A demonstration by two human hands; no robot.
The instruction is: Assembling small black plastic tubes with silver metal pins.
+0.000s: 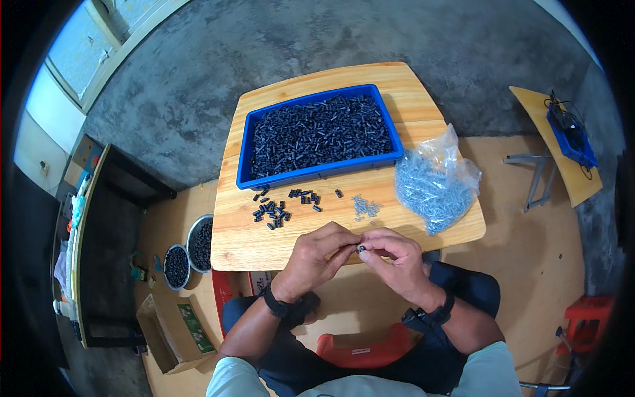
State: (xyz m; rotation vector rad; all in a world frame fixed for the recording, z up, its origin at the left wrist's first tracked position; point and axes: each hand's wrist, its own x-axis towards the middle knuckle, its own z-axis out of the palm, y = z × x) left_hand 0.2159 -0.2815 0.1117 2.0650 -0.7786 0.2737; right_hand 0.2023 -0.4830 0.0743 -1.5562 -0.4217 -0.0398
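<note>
Over the near edge of the wooden table (231, 248), my two hands meet fingertip to fingertip. A small black cylindrical part (362, 249) shows its round end between the thumb and fingers of my right hand (399, 261). My left hand (319, 255) is pinched closed against it; whatever lies between its fingertips is hidden. Just beyond my hands is a small scatter of silvery screw-like pins (366, 206). Loose black parts (271, 213) lie to the left of these, some grouped in a short row (305, 196).
A blue tray (317, 173) heaped with black parts fills the table's far half. Right of it slumps a clear plastic bag (436, 188) of silvery pins. Two metal bowls (189, 248) of black pieces and a cardboard box (173, 334) stand on the floor at left.
</note>
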